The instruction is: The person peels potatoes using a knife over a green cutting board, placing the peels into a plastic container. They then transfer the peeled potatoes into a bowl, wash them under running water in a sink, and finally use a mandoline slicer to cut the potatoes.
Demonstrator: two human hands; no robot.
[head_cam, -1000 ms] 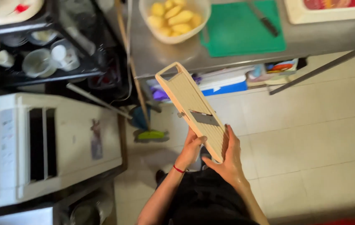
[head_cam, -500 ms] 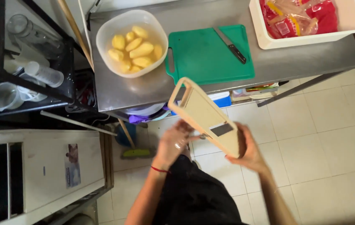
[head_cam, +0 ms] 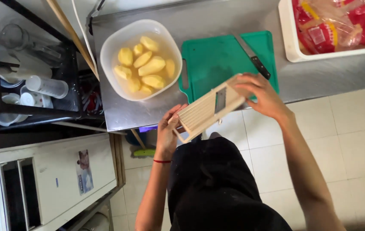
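Two hands are holding a beige mandoline slicer (head_cam: 210, 108) at its opposite ends, above the front edge of the steel bench (head_cam: 148, 112). The left hand (head_cam: 168, 133) is gripping the lower, near end, its fingers (head_cam: 174, 114) curled up around the slicer's edge and pressed against the ridged surface. The right hand (head_cam: 264, 93) is clasping the far, upper end, fingers (head_cam: 244, 79) wrapped over the top corner, so the slicer is lying slantwise between both hands with its blade slot facing up. Its far end is hanging over the near corner of a green cutting board (head_cam: 216, 60), on which a black-handled knife (head_cam: 255, 60) is resting just behind the right hand. Left of the board, a white bowl (head_cam: 109, 55) is holding peeled yellow potatoes (head_cam: 146, 64) in water. At the bench's far right corner, a white tray (head_cam: 287, 38) is carrying red and clear packets (head_cam: 341, 21). A black rack (head_cam: 73, 85) of cups is standing beside the bench on the left.
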